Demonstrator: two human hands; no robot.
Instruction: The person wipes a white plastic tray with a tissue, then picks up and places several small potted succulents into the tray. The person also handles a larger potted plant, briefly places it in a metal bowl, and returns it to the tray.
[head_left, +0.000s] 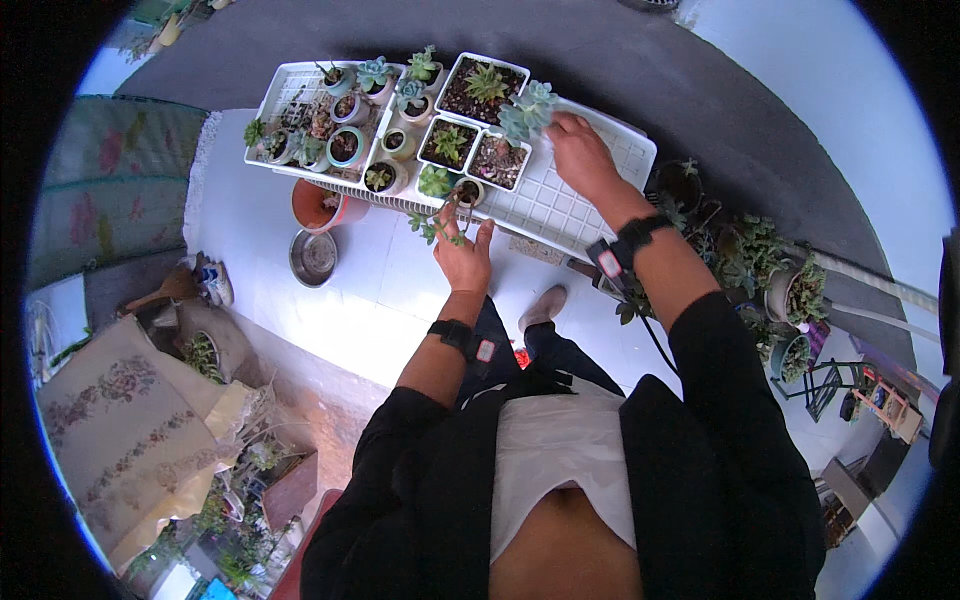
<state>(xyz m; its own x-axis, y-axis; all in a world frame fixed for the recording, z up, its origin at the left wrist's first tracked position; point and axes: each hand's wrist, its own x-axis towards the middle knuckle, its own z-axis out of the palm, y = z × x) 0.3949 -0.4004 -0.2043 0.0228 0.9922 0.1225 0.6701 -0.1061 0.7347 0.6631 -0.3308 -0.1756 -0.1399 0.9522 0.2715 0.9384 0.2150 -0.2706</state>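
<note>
My left hand (463, 262) is at the front edge of the white plastic trays, its thumb spread away from the fingers. Thin stems of a trailing succulent (427, 226) hang beside and across these fingers, below a small round pot (470, 193). Farther right, my right hand (589, 157) reaches over the right-hand white tray (592, 202). Its fingertips are at the edge of a large blue-green rosette succulent (527, 112); the hand hides whether they grip it. That succulent leans over a square white pot (500, 161) of gravelly soil.
More potted succulents stand in the left tray (266, 105). Beneath the trays are an orange-red pot (315, 206) and a metal bowl (313, 259) on the white floor. Potted plants (757, 255) crowd the right side. A floral cloth (127, 420) covers something at lower left.
</note>
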